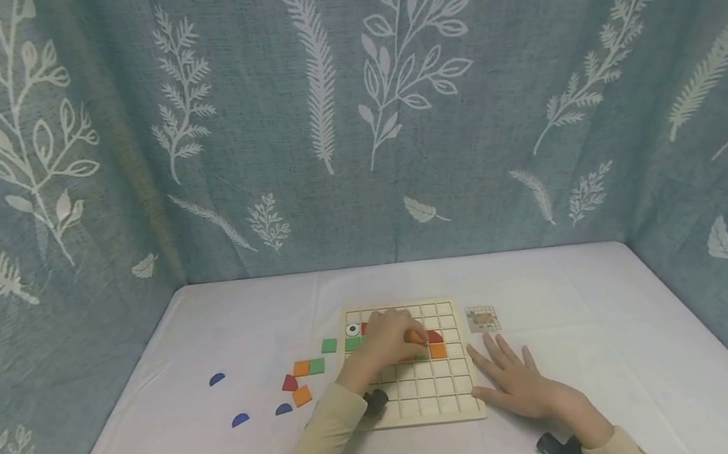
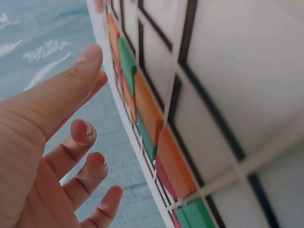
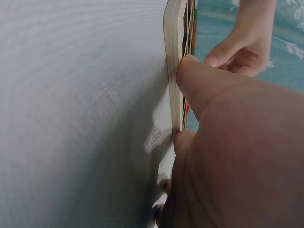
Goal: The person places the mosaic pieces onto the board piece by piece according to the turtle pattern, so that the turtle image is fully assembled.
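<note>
Pale gridded board point(image 1: 429, 406) on surface point(image 1: 624, 315), far rows part-filled with coloured tiles point(image 1: 437, 351). Left hand point(image 1: 386, 343) curved above, hiding some; we cannot tell its grip. Right hand point(image 1: 519, 384) spread, empty, touching right edge. Blue half-discs point(image 1: 241, 420) left.

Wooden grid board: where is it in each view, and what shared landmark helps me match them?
Head: the wooden grid board is low in the picture, just right of centre.
Left wrist: it fills most of the right side, steeply slanted.
Right wrist: an edge-on strip in the upper half, just right of centre.
Shared landmark: the left hand, over the board in head, at left in left wrist, upper right in right wrist.
</note>
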A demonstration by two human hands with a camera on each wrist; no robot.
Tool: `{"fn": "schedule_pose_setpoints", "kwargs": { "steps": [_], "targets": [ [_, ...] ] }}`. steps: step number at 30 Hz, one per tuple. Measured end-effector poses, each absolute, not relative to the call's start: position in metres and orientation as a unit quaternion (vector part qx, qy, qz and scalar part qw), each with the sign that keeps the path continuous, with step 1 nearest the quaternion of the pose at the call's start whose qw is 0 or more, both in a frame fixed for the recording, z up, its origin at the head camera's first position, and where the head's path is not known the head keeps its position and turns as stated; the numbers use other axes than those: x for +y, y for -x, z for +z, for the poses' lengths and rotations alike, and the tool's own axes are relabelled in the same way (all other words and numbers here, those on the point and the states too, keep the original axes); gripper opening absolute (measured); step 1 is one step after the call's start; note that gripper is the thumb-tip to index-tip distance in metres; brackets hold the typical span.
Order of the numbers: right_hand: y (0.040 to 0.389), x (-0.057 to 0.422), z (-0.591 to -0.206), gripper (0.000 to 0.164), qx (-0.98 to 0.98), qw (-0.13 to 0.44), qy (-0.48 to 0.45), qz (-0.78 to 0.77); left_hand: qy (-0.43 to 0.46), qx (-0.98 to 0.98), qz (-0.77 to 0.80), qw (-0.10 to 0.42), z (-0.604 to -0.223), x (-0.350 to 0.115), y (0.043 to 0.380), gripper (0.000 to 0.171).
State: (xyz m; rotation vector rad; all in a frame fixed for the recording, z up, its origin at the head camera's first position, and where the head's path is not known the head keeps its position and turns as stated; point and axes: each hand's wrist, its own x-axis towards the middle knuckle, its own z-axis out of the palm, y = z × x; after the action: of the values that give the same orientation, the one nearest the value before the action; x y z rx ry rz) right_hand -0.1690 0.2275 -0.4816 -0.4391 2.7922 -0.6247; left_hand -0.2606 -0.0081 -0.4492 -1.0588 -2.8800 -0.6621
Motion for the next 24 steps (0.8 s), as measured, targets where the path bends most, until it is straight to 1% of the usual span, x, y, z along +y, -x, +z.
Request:
{"fn": "schedule_pose_setpoints", "kwargs": {
  "steps": [6,24],
  "targets": [
    [0.168,0.226,-0.478,0.069,0.959,0.122,0.147,-0.209,0.325,-0.919,-0.221,0.005,-0.445,-0.021,0.259,0.022],
    [0.167,0.225,-0.478,0.070,0.958,0.124,0.147,-0.212,0.298,-0.920,-0.254,0.015,-0.439,-0.066,0.249,0.022]
  ]
}}
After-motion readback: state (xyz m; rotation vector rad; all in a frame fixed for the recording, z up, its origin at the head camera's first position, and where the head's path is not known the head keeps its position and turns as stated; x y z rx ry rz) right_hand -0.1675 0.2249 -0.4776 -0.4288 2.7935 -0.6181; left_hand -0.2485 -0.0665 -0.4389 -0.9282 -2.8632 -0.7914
